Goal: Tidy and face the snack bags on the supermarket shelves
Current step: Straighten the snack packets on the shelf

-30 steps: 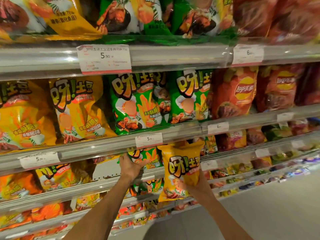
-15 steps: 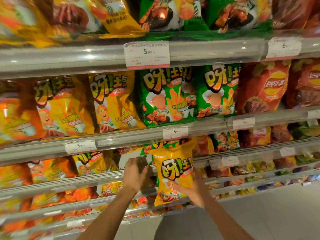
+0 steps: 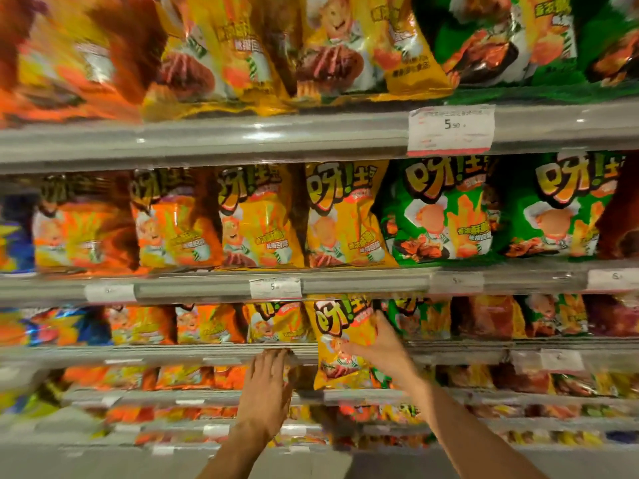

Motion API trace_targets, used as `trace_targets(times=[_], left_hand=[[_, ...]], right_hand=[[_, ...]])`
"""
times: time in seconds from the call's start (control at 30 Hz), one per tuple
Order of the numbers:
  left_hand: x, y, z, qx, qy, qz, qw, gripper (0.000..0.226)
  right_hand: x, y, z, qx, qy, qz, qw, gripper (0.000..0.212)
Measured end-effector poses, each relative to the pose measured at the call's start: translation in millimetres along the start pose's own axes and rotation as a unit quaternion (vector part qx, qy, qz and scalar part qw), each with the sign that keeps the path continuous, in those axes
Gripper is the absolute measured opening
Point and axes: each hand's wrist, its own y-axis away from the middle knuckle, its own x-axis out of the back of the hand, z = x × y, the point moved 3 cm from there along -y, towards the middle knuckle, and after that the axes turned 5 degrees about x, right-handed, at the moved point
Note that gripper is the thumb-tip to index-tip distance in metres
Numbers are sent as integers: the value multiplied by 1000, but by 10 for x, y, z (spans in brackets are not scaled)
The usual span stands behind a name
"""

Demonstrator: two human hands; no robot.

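While two hands reach, one yellow bag is held

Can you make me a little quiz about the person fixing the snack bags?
1. True or false: the right hand holds a green bag.
2. Which hand rests on the shelf edge? A) left B) right C) neither
3. Fill in: the bags right of the held yellow bag on its shelf are ____.

Key:
1. False; it holds the yellow bag.
2. A; the left hand has its fingers on the edge.
3. Green; the green bags stand beside it.
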Motion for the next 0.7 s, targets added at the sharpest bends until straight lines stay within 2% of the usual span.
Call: trace_targets(times=[0.07,0.17,0.23,0.4,0.5,0.6,0.7], left_hand=[[9,12,-5,-4,7,27,1000,63],[21,10,18,-1,-10,42,999,71],[7,-27,7,0,-22,29,999,75],[-31,-69,-12,5,-37,-5,999,75],[-56,-86,-33,7,-36,-10,999,76],[-50,-97,-40,2,-37,-15,999,77],[-27,-104,-30,8,-34,-28,999,77]], right_hand=[[14,-87,-114,14,12,32,999,120],[87,-179,-243,30,11,105,994,92],[116,-230,-257,26,-3,140,990,87],[-2,-256,-119,65,3,153,986,75],[-118,-310,18,66,31,161,984,86],[-188,-388,123,4,52,102,993,118],[-190,-423,144,-31,76,71,994,126]])
